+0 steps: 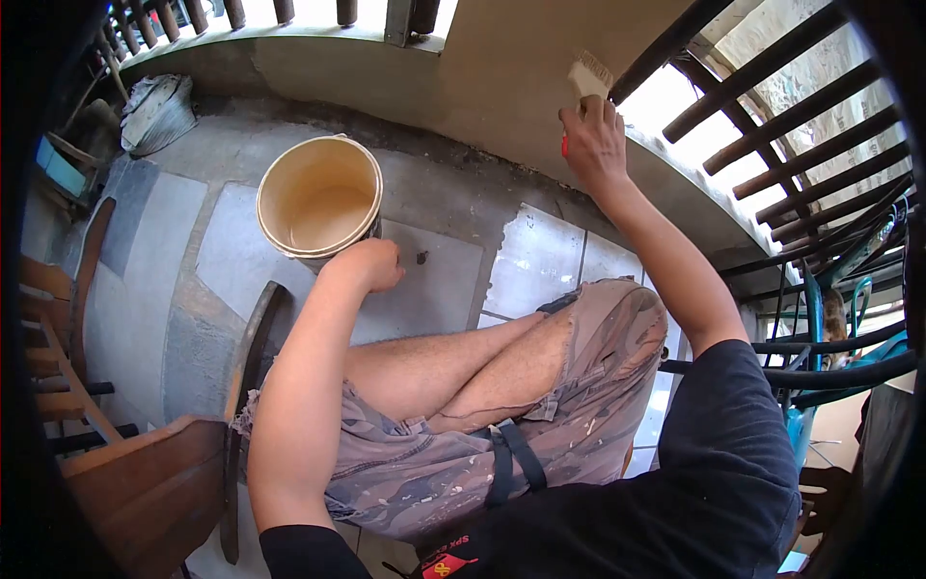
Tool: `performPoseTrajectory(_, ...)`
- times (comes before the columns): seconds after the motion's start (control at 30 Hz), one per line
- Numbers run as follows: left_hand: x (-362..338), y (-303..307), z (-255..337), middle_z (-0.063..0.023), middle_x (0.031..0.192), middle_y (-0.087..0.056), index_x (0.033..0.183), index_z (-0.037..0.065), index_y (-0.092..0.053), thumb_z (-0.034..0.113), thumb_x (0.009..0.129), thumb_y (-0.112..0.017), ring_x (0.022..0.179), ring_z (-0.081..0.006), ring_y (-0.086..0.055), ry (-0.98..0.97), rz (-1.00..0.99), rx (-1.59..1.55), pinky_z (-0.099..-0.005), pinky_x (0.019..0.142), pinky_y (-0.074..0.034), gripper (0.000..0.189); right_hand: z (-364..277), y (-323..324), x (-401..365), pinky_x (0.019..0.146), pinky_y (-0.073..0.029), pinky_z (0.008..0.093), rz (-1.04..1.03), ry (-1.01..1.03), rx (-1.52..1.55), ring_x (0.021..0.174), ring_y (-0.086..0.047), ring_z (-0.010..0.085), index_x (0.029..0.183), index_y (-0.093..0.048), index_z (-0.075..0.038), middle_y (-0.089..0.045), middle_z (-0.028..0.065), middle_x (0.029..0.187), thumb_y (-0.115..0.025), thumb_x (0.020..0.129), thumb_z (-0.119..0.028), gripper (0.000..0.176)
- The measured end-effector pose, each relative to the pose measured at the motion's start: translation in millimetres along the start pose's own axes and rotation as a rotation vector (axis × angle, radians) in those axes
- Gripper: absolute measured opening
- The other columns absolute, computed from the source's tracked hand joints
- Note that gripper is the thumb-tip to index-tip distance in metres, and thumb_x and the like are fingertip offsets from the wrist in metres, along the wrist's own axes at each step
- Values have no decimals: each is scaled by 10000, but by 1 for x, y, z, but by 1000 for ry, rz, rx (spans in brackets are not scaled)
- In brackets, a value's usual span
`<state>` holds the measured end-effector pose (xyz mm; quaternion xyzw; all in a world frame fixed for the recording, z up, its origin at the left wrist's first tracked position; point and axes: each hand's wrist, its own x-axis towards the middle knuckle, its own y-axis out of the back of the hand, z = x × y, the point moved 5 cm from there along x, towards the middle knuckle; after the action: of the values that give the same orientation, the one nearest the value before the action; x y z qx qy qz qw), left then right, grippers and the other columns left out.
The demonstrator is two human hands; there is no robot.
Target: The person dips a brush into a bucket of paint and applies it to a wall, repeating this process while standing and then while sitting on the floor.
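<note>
My right hand (596, 145) is wrapped around a paintbrush (588, 77), raised to the wall (526, 82) near its right end. The brush's pale bristles point up and lie at the wall's surface; a bit of red handle shows below my fingers. My left hand (379, 262) is closed, its fingers curled under and partly hidden, right beside the near side of a bucket (320, 198). Whatever it grips, if anything, is out of sight. The open bucket stands on the floor, with pale, cream-coloured paint inside.
Wooden bars (772, 116) run above the wall on the right. A crumpled whitish sack (157, 114) lies at the far left. Wooden furniture (154, 482) stands close on my left, and dark tubes with blue parts (830, 357) on my right. Tiles (429, 270) cover the floor.
</note>
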<state>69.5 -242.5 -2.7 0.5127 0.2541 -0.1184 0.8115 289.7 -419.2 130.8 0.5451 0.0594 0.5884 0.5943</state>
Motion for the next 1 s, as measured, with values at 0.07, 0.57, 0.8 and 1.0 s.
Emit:
performPoseTrajectory(0.07,2,-1,0,-196,948,-653,966,17,-668,249,828,-550,917,-351,-617,-1,-15,16,-422,827,-480,294,2,-16,-6,794,-426,387,-71,-63,-19,946,-478,306,860,-599,-98,-465,126,985,-581,712,-98,149)
performPoseTrajectory(0.57,5,-9,-3,-197,966,-650,983,13,-663,218,806,-532,909,-355,-616,-5,-40,17,-420,825,-478,301,-11,-70,-20,826,-479,400,-365,-148,247,1035,-455,376,892,-614,-82,-449,178,1104,-567,732,-79,168)
performPoseTrajectory(0.8,7,-9,-3,-198,979,-648,991,9,-660,220,811,-542,929,-353,-614,12,-51,20,-422,834,-477,301,-9,-19,4,772,-477,408,27,-146,138,966,-468,337,869,-585,-107,-452,145,1011,-583,723,-22,169)
performPoseTrajectory(1.0,9,-12,-5,-201,988,-644,981,7,-664,229,815,-543,934,-352,-612,-3,-50,23,-419,843,-475,302,-40,-104,-52,835,-499,406,-432,114,187,1062,-465,361,906,-619,-91,-456,165,1101,-606,713,-90,193)
